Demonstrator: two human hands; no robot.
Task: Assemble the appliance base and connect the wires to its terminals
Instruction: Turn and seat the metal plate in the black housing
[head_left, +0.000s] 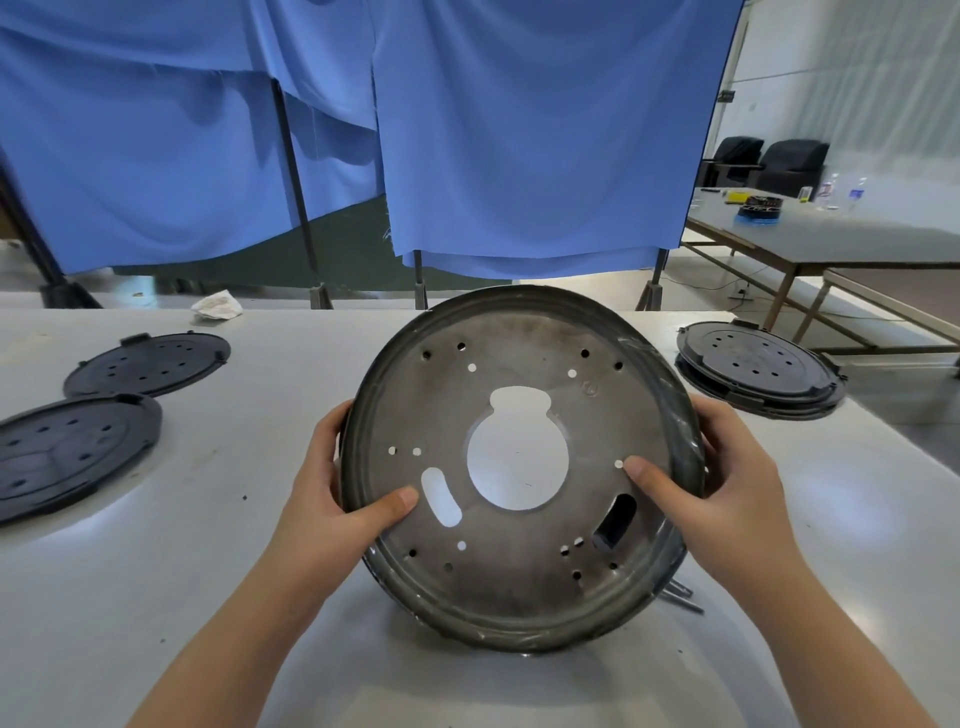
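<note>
Head view. A round metal base plate (524, 467) is held tilted up toward the camera, above the near middle of a white table (156, 561). The plate is dull grey, stained and brushed-looking, with a raised rolled rim. Its centre is cut out in a large keyhole-shaped opening; two oblong slots sit lower left and lower right of it, and small round holes are scattered in groups around the face. The white table shows through the openings.

The left hand (337, 499) grips the plate's left rim, thumb pressed on the face beside the left slot, fingers curled behind the edge. The right hand (727, 483) grips the right rim in the same way, thumb lying on the face near a small hole. Both forearms are bare.

Below the plate's lower right edge, thin grey metal pieces (683, 597) lie on the table; what they are cannot be told.

The table surface is smooth, faintly glossy and lightly speckled. Two black plastic discs (114, 405) with hole patterns lie flat at the left, slightly overlapping. A stack of similar black discs (758, 369) sits at the right edge. A crumpled white wad (217, 306) rests at the far edge.

Behind the table, blue cloth (467, 130) hangs in folds from dark metal stands. To the right, a grey side table (857, 239) carries bottles and small items, with dark chairs (769, 161) beyond it.
</note>
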